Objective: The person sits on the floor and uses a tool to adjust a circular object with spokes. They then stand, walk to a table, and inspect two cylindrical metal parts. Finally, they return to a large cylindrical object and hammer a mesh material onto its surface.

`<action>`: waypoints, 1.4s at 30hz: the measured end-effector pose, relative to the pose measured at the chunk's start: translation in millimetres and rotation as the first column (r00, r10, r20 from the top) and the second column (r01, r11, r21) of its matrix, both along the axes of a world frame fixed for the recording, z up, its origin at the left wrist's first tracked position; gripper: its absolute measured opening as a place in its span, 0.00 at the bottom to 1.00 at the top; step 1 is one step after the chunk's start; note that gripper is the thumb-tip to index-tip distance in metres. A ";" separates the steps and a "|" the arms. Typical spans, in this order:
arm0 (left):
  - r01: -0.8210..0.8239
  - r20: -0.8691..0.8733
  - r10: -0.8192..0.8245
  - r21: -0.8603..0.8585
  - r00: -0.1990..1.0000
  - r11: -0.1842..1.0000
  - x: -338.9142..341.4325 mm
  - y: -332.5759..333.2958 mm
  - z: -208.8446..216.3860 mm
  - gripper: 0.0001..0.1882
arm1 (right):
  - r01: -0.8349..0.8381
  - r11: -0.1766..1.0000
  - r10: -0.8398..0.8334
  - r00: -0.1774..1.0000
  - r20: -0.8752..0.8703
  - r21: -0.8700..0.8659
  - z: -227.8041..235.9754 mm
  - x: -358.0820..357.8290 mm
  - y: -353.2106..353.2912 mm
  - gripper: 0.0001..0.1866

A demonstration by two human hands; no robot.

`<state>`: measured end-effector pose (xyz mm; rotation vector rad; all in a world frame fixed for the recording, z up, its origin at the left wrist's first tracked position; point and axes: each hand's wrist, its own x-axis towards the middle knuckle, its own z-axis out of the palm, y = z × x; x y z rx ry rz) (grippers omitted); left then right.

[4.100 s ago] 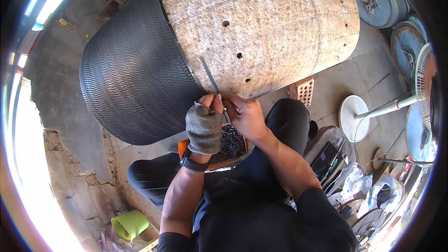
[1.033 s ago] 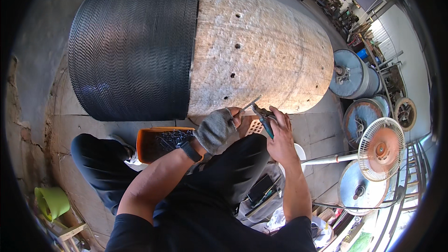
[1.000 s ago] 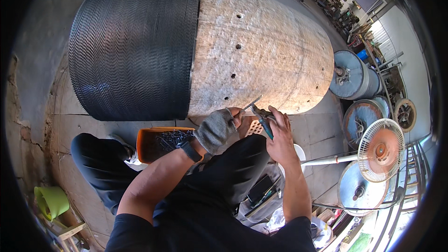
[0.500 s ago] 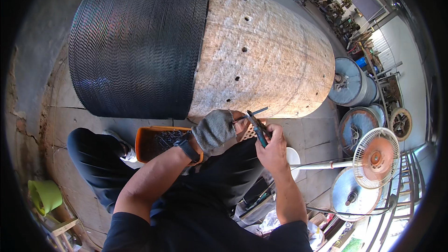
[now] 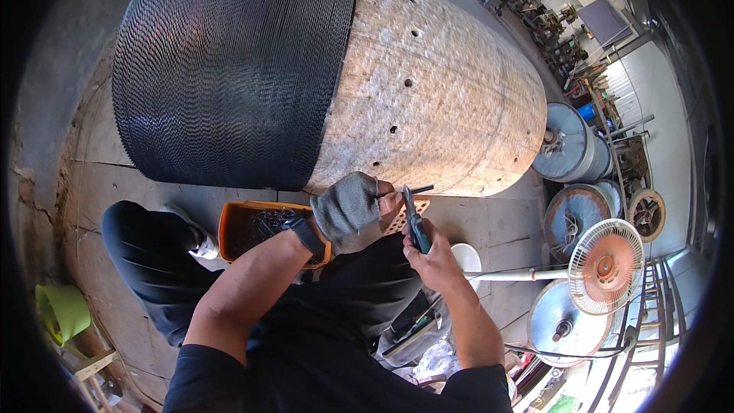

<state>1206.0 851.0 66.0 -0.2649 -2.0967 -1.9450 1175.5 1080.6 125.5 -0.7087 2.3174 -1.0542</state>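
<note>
My left hand (image 5: pixel 353 203), in a grey fingerless glove with a dark watch at the wrist, is closed on a thin dark strip (image 5: pixel 425 189). The strip's free end sticks out to the right. My right hand (image 5: pixel 434 261) grips a pair of pliers (image 5: pixel 417 233) with dark green handles. Their jaws point up and meet the strip just right of my left fingertips; whether they bite into it I cannot tell. Beyond both hands lies a large pale drum (image 5: pixel 451 99), dotted with small holes. Tightly packed black ridged rows (image 5: pixel 237 69) cover its left part.
An orange bin (image 5: pixel 223 229) of dark metal pieces stands between my legs, with a perforated block (image 5: pixel 397 218) near my left fingers. To the right are a white bucket (image 5: pixel 466 258), a caged fan (image 5: pixel 606 266) and several metal spools (image 5: pixel 562 141). A green bucket (image 5: pixel 63 313) sits at left.
My right hand and the pliers have shifted left and slightly down, and the pliers stand more upright. The strip has turned closer to level. The whole view has moved a little.
</note>
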 end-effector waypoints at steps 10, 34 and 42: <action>0.143 0.114 -0.148 0.056 0.982 0.988 2.6 -15.3 5.2 0.23 | 0.211 0.859 0.265 0.596 0.758 -0.466 -13.6 15.4 -8.8 0.19; -0.156 -0.145 0.119 -0.282 0.982 0.947 -3.9 27.3 -21.4 0.13 | 0.000 1.000 -0.009 0.945 -0.326 -0.026 -28.2 2.6 14.9 0.22; -0.121 -0.093 0.102 -0.234 0.990 0.965 0.3 18.8 -5.4 0.15 | 0.055 0.997 -0.072 0.932 -0.356 -0.058 -18.2 -2.6 12.7 0.15</action>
